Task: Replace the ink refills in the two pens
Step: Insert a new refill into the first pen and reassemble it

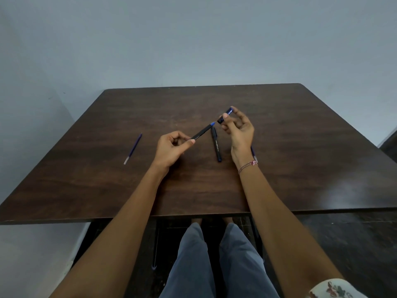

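My left hand [171, 147] pinches the lower end of a black pen barrel [202, 131] whose blue tip points up and to the right. A short black-and-blue pen piece [225, 115] is held in my right hand [238, 130], just clear of that tip. Between my hands a second black pen [216, 145] lies on the dark wooden table [290, 147]. A loose blue ink refill [133, 148] rests to the left. Another refill [253, 153] peeks out from behind my right wrist, mostly hidden.
A pale wall stands right behind the table's far edge. The table's near edge runs above my knees in grey trousers [214, 265]. A dark floor shows to the right of the table.
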Action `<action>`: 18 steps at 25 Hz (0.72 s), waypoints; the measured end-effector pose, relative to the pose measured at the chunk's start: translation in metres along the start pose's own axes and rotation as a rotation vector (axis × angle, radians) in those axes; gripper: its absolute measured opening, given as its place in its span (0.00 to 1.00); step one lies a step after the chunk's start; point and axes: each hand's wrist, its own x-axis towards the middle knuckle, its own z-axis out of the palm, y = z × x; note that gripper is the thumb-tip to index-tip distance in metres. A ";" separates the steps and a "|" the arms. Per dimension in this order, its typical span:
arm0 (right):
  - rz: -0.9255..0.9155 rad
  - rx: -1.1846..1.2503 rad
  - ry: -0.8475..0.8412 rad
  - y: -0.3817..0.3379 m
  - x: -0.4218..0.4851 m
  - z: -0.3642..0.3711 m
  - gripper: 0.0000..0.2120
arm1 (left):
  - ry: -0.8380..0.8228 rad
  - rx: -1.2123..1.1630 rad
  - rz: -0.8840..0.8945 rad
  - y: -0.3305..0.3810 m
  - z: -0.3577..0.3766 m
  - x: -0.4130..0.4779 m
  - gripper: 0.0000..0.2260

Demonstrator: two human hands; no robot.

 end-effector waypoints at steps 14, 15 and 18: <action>0.026 0.056 -0.046 0.000 0.000 0.000 0.18 | -0.011 -0.013 0.009 -0.004 -0.001 0.002 0.06; 0.024 0.047 -0.043 0.000 0.000 0.000 0.18 | -0.012 -0.011 0.007 -0.005 -0.001 0.002 0.06; 0.025 -0.020 -0.079 0.001 -0.002 0.001 0.17 | -0.007 -0.011 0.006 -0.006 0.000 0.003 0.07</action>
